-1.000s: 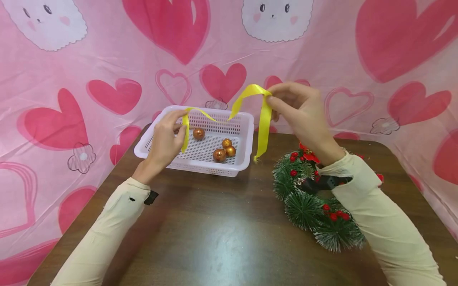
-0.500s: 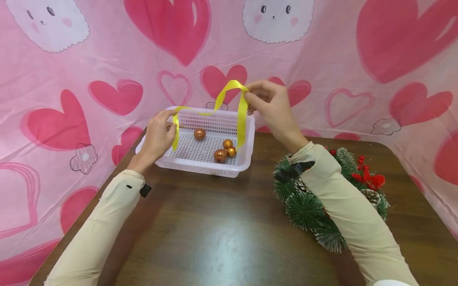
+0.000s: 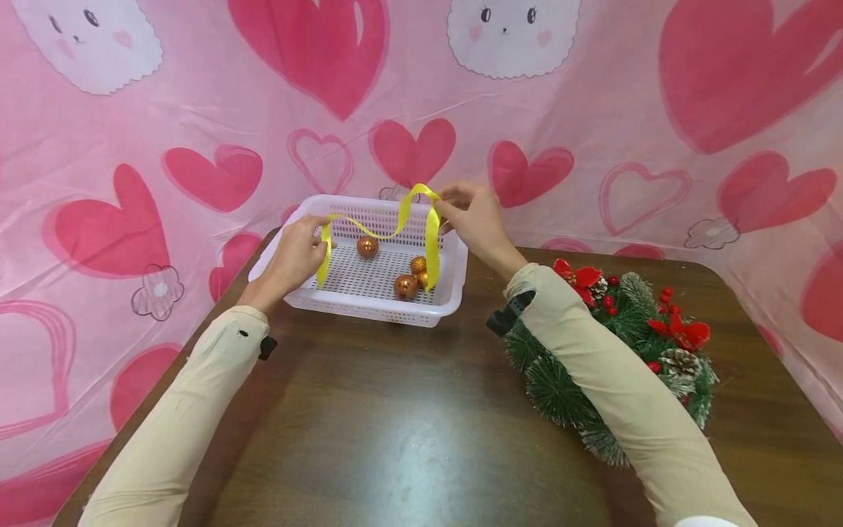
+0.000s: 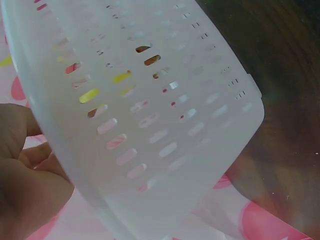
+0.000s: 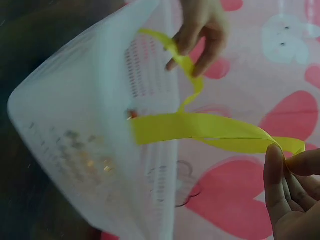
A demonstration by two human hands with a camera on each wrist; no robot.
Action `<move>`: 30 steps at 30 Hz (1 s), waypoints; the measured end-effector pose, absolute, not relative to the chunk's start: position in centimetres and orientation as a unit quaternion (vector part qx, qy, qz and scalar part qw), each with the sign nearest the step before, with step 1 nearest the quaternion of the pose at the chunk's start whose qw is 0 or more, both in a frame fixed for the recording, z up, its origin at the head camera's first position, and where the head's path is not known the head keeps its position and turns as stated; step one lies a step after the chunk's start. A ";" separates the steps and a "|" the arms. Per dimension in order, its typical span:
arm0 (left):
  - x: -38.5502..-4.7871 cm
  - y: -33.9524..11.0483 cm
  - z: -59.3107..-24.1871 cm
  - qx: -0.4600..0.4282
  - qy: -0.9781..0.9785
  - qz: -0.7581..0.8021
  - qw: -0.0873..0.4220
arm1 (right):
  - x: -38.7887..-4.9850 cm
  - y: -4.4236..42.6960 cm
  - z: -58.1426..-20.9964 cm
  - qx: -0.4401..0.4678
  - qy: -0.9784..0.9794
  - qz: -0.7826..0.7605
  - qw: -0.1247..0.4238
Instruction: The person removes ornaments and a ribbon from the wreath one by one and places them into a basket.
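Observation:
A yellow ribbon (image 3: 431,245) hangs in a wavy line between my two hands, over a white plastic basket (image 3: 454,293). My left hand (image 3: 296,252) pinches one end near the basket's left side. At the right side of the basket, my right hand (image 3: 476,219) pinches the ribbon between thumb and fingertips, as the right wrist view shows closely, and a short tail hangs below. Inside the basket lie several shiny copper-coloured balls (image 3: 405,286). From the left wrist, the basket's wall (image 4: 165,165) hides most of the ribbon, and only part of that hand appears.
A green wreath (image 3: 560,388) with red flowers, berries and pine cones lies on the brown wooden table (image 3: 369,410), partly under my right forearm. Behind the table hangs a pink cloth (image 3: 421,88) printed with hearts.
My right hand has moved left and then down with the ribbon, from above the wreath side to the basket's right side. The left hand shifted slightly left, keeping its pinch.

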State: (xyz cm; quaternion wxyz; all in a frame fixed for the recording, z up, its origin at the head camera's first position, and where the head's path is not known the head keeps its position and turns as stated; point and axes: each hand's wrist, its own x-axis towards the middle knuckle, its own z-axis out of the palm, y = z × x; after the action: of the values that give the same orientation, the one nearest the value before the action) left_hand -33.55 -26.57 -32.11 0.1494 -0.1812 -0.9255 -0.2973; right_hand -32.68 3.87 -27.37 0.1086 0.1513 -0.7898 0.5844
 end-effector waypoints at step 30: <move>-34.1 -26.6 -32.7 -0.179 -0.966 -0.188 -0.016 | -34.5 5.1 -30.5 0.143 -0.936 0.316 0.060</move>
State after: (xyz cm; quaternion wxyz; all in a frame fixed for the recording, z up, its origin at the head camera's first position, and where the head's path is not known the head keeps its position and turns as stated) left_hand -34.07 -26.56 -32.70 -0.0157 -0.1793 -0.9656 -0.1876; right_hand -34.49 5.13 -30.46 0.0602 0.1431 -0.9359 0.3162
